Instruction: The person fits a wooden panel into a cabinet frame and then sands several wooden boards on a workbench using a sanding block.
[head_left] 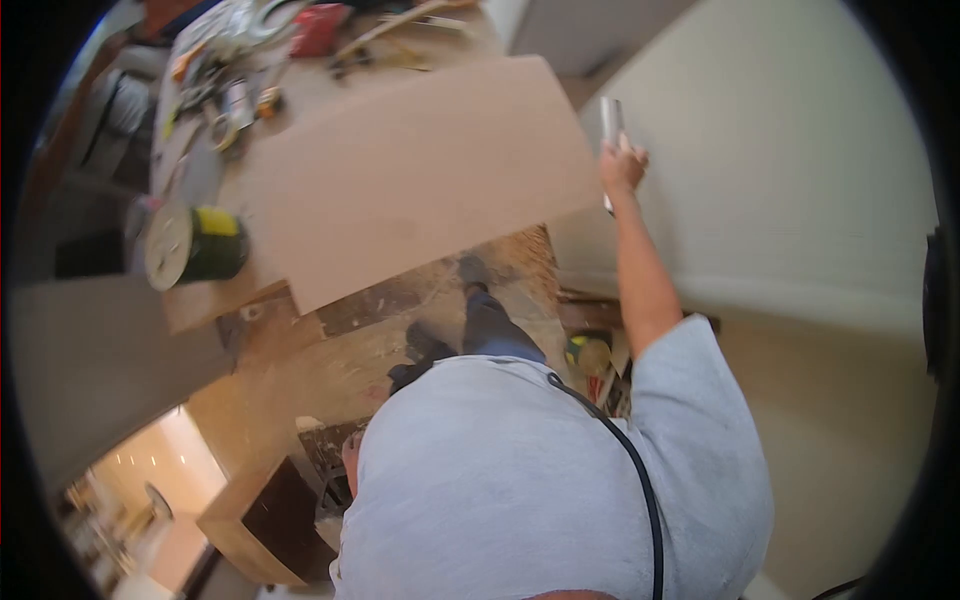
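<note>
My right hand [624, 165] is stretched out to the upper right, with its fingers wrapped round a long, narrow silver-white tool [612, 120]. The tool stands lengthwise close to a large pale panel [780, 170], past the right end of a flat light-brown board [420, 165]. The exact kind of tool is too blurred to make out. Down beside my left hip, a small part of my left hand [351, 455] shows at the edge of my grey shirt. Its fingers are mostly hidden behind my body.
The board lies on a worktable, its far left side strewn with tools, tape rolls [222, 132] and a red packet [320, 28]. A dark green tin with a yellow label [218, 243] lies at the left corner. Below left stands an open wooden box [265, 520]. A black cable [635, 465] crosses my shirt.
</note>
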